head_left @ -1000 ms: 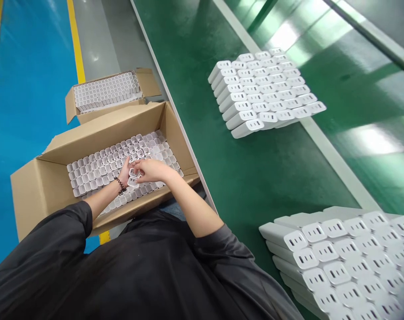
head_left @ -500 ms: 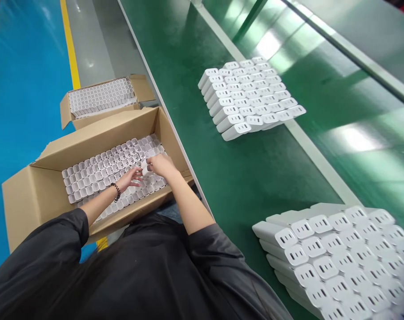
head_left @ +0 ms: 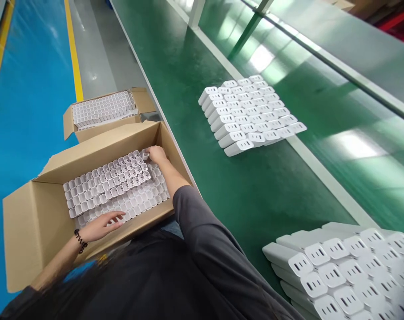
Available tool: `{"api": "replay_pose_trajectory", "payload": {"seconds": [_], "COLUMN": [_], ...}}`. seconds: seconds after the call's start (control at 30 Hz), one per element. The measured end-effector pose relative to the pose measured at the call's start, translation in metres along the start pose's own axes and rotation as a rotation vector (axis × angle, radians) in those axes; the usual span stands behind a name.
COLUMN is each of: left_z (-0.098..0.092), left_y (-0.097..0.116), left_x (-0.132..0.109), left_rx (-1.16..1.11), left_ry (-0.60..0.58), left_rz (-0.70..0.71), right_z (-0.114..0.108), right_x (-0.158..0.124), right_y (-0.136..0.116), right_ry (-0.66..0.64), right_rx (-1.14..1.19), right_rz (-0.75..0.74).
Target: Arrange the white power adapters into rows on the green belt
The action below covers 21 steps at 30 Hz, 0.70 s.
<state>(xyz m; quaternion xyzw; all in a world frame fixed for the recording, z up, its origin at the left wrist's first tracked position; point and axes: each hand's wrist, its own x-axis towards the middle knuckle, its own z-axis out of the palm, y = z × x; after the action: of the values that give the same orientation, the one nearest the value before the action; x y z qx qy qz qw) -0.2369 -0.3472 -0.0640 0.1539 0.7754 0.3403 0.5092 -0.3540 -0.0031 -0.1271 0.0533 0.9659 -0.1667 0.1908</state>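
Observation:
Rows of white chargers (head_left: 105, 181), their ends with port slots facing up, stand in an open cardboard box (head_left: 55, 200) below me. They form an upper layer over another layer that shows at the near side. My right hand (head_left: 157, 154) pinches a white charger (head_left: 144, 154) at the far right end of the upper layer's back row. Over the box's near side, my left hand (head_left: 98, 226) has its fingers apart and holds nothing; its fingertips are just above the lower layer. A dark beaded band circles the left wrist.
A second cardboard box (head_left: 103, 126) packed with white pieces lies beyond the first. On the green bench (head_left: 188, 186) to the right lie two stacks of chargers, a far stack (head_left: 248, 111) and a near stack (head_left: 345, 271). The bench edge runs right beside the box.
My right hand has moved away from me to the back row with a charger. My left hand has drawn back toward the near left, off the chargers. The view has tilted slightly upward.

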Motion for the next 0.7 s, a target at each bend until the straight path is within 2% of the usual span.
{"api": "replay_pose_trajectory", "payload": {"seconds": [0.07,0.2,0.47,0.63,0.7], "left_z": [0.003,0.004,0.000,0.002,0.004], "left_y": [-0.004,-0.010,-0.021,-0.018,-0.017], "left_x": [-0.005,0.002,0.014,0.017,0.016], "left_rx": [0.048,0.057,0.097,0.119,0.144], "left_ry": [-0.006,-0.003,0.030,0.064,0.057], "left_rz": [-0.014,0.002,0.018,0.006,0.019], "right_z": [0.006,0.015,0.013,-0.003,-0.018], "right_x": [0.011,0.021,0.007,-0.007,-0.022], "right_y": [-0.004,-0.008,-0.015,-0.032,-0.025], "right_ry": [-0.007,-0.005,0.069,0.085,0.076], "right_rx": [0.046,0.130,0.251,0.261,0.248], "right_rz": [-0.017,-0.018,0.009,0.005,0.017]}}
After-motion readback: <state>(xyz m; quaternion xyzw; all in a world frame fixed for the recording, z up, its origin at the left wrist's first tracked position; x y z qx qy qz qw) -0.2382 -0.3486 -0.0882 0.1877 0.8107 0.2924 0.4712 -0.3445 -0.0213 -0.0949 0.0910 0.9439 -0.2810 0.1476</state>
